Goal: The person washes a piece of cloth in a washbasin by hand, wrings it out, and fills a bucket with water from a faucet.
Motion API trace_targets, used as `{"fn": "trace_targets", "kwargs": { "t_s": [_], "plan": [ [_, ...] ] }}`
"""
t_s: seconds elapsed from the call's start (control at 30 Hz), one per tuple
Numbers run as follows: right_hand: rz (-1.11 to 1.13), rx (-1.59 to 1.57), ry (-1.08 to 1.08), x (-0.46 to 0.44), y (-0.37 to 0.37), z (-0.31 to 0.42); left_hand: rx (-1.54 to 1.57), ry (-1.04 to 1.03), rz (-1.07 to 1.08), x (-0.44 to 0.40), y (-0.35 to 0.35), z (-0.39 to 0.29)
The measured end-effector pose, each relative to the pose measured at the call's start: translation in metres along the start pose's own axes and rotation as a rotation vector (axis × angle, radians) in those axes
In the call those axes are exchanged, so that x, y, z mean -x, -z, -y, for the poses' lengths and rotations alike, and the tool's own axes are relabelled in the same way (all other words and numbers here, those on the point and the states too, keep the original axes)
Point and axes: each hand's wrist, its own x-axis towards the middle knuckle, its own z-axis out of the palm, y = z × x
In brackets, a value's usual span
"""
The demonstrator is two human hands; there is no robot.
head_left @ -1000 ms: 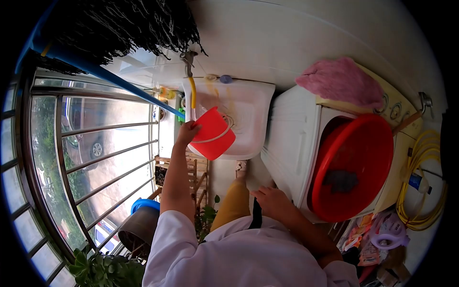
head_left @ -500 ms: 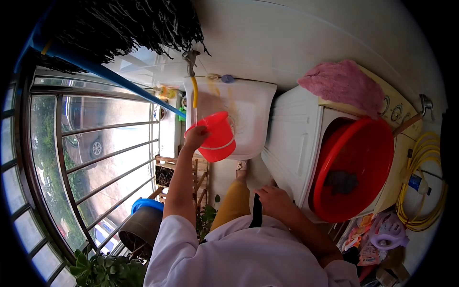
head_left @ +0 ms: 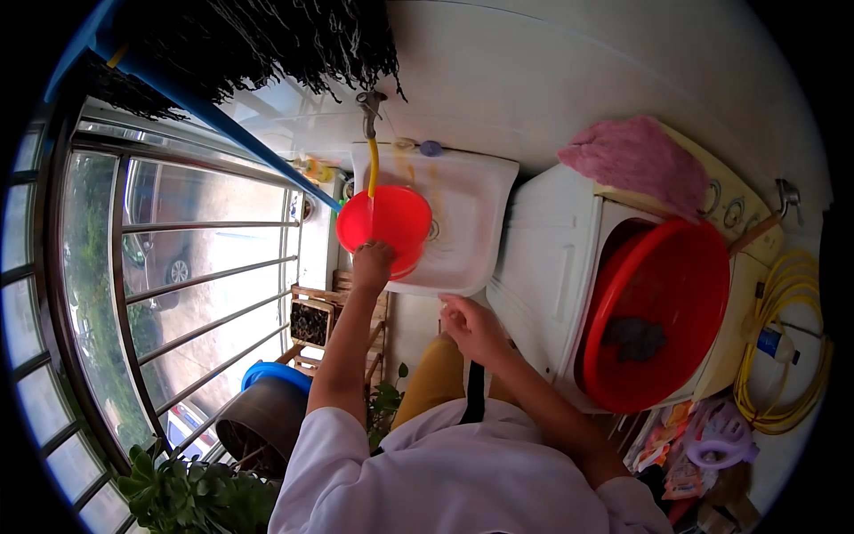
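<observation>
My left hand (head_left: 374,261) is closed on the near rim of a red bucket (head_left: 405,214), whose mouth now faces up towards me. A yellow hose (head_left: 374,165) runs down from the wall tap (head_left: 370,105), and a thin stream of water falls from it into the bucket. The bucket is over the left part of a white sink (head_left: 476,214). Empty, with its fingers loosely apart, my right hand (head_left: 470,326) hovers just off the sink's front edge.
On the right, a large red basin (head_left: 685,303) with a dark cloth (head_left: 634,338) in it rests on the washing machine (head_left: 544,285). A pink towel (head_left: 636,165) lies behind. A blue pole (head_left: 222,125) slants at left, near window bars and potted plants (head_left: 196,485).
The bucket has swung from tilted to mouth up, under the hose, with my left hand still on its rim. My right hand has moved forward from my waist towards the sink.
</observation>
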Motion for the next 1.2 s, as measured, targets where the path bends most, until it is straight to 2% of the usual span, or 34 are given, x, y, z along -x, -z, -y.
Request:
{"fn": "trace_targets", "kwargs": {
  "t_s": [0.03,0.1,0.17,0.2,0.27,0.4,0.5,0.63,0.73,0.83,0.9,0.97,1.0,1.03,1.17,1.2],
  "plan": [
    [-0.069,-0.143,-0.075,-0.018,-0.012,-0.015,-0.008,-0.004,-0.021,0.002,0.002,-0.005],
    [-0.117,-0.206,-0.286,-0.058,-0.028,-0.045,-0.031,0.01,-0.056,0.003,0.0,-0.011],
    [-0.077,-0.27,-0.58,-0.089,-0.03,-0.055,-0.057,0.02,-0.093,0.005,0.0,-0.015],
    [-0.078,-0.27,-0.57,-0.102,-0.031,-0.059,-0.034,0.036,-0.096,0.004,0.001,-0.017],
    [-0.039,-0.316,-0.721,-0.122,-0.031,-0.064,-0.022,0.041,-0.107,0.002,0.003,-0.022],
    [-0.044,-0.311,-0.727,-0.148,-0.04,-0.063,0.023,0.008,-0.151,0.0,0.003,-0.022],
    [0.028,-0.465,-0.654,-0.164,-0.049,-0.067,0.026,-0.001,-0.13,0.002,0.004,-0.02],
    [-0.028,-0.319,-0.578,-0.192,-0.073,-0.1,0.049,0.03,-0.129,0.008,0.005,-0.017],
    [-0.062,-0.174,-0.548,-0.212,-0.089,-0.14,0.078,0.005,-0.032,0.01,0.022,-0.015],
    [-0.08,-0.084,-0.521,-0.208,-0.083,-0.125,0.119,-0.053,-0.079,0.002,0.067,-0.014],
    [-0.09,-0.053,-0.488,-0.203,-0.077,-0.107,0.445,0.135,-0.184,-0.015,0.092,-0.011],
    [-0.131,-0.206,-0.585,-0.2,-0.073,-0.094,0.48,0.151,-0.322,-0.042,0.122,-0.017],
    [-0.146,-0.206,-0.583,-0.203,-0.079,-0.103,0.494,0.145,-0.39,-0.059,0.133,-0.022],
    [-0.147,-0.1,-0.481,-0.21,-0.09,-0.122,0.514,0.133,-0.455,-0.076,0.142,-0.029],
    [-0.14,0.053,-0.411,-0.204,-0.072,-0.08,0.246,-0.019,-0.698,-0.134,0.169,-0.059],
    [-0.135,0.061,-0.414,-0.202,-0.067,-0.074,0.202,0.009,-0.78,-0.138,0.171,-0.072]
  ]
}}
